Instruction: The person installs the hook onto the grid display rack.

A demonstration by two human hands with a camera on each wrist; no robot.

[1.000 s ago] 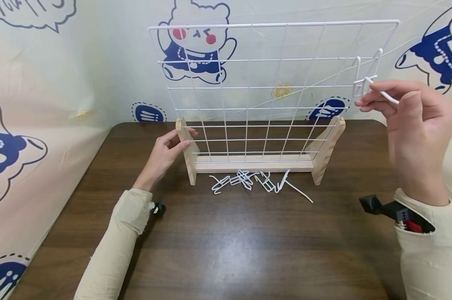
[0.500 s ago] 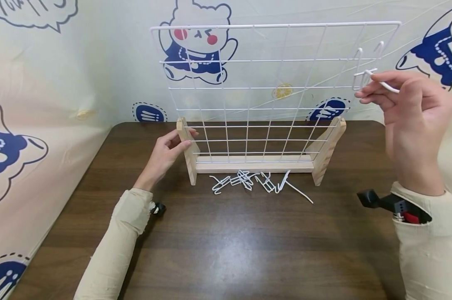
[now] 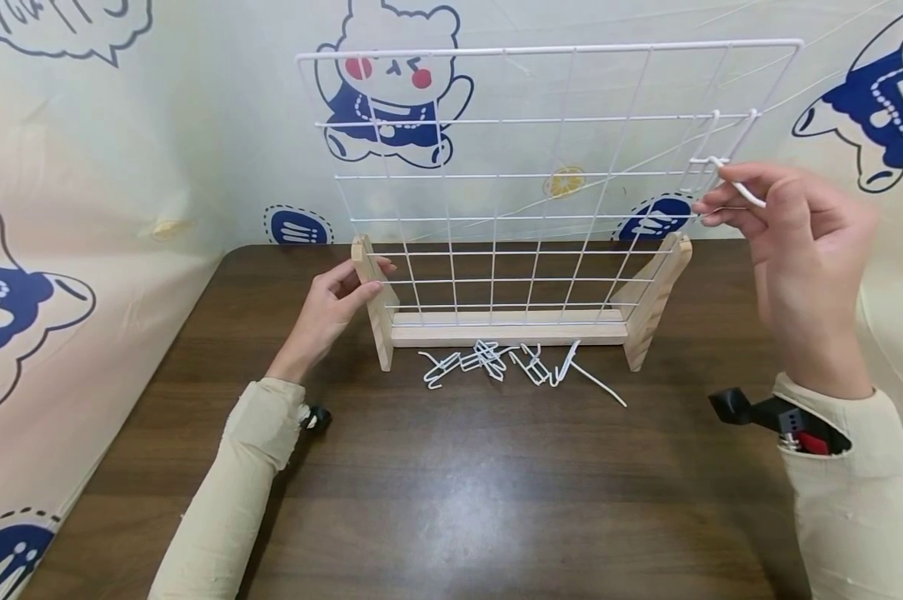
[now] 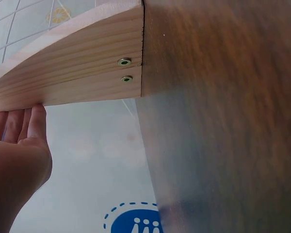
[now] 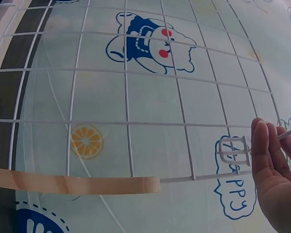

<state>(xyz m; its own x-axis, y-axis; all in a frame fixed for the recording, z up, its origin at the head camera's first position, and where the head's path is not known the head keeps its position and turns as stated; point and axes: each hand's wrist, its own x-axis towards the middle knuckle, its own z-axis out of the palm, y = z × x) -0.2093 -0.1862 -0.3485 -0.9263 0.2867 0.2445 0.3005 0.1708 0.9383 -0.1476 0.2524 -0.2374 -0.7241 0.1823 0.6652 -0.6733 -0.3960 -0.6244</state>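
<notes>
I see the white hook [image 3: 709,160] at the upper right of the wire grid [image 3: 496,218], its loops over the second wire; whether they catch, I cannot tell. My right hand [image 3: 811,225], raised with forearm upright, pinches its prong. Lower left, my left hand [image 3: 339,302] reaches far, fingers and thumb gripping the wooden stand [image 3: 507,335]. Loose hooks [image 3: 485,358] lie on the tabletop [image 3: 459,467], near side.
</notes>
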